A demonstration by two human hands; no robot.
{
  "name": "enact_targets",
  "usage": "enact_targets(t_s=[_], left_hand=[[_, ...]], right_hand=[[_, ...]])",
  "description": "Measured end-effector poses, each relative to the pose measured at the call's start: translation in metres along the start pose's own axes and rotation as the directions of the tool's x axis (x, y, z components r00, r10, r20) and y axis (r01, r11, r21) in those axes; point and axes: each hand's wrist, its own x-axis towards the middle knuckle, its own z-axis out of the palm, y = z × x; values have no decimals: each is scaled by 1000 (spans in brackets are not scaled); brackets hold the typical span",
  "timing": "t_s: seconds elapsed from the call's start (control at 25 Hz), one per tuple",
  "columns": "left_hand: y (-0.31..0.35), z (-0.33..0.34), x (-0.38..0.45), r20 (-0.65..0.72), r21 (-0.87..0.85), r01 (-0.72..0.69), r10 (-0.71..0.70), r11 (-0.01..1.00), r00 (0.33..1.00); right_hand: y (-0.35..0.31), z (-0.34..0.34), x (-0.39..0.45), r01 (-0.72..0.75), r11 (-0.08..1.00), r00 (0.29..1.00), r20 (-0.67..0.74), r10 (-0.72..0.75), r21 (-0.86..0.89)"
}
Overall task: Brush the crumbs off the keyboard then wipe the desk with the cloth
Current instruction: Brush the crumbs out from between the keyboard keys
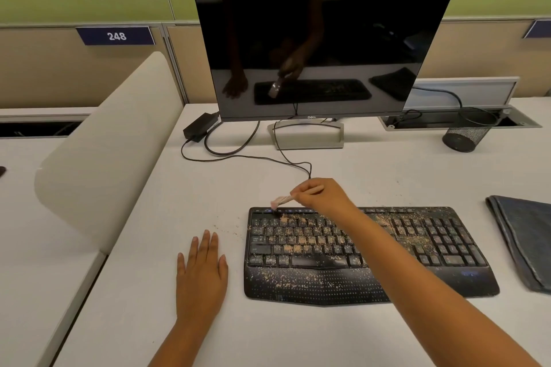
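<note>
The right hand (320,195) pinched a small brush (286,200), fingers curled round its pale handle, with the bristle end pointing left and down at the far left edge of the keyboard (357,253). The keyboard was black, with a curved wrist rest, and lay speckled with tan crumbs (298,247), thickest over its left and middle keys. The left hand (201,274) lay flat on the white desk (179,188) just left of the keyboard, fingers straight and slightly spread. A folded dark cloth (524,241) sat on the desk to the right of the keyboard, apart from both hands. A dark monitor (322,50) stood beyond.
</note>
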Motion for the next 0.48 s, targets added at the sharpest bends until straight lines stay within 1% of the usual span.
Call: enact_targets(t_s=[0.12,0.2,0.28,0.36,0.48], left_hand=[[-1,0,1,5,-3,-7,7,1000,1000],[-1,0,1,2,-3,-5,5,1000,1000],[-2,1,1,4,-7,-2,2,1000,1000],[-2,2,1,5,-9,-8,8,1000,1000],[-3,3,1,10,-7,-7,7,1000,1000]], right_hand=[[-8,21,5,42,998,997,-59,-45,-52],[-11,27,9,47,999,996,-78,-46,6],[-12,30,12,47,994,991,-128,-34,97],[-12,34,15,54,988,986,-161,-30,147],[-16,41,18,61,990,985,-171,-39,124]])
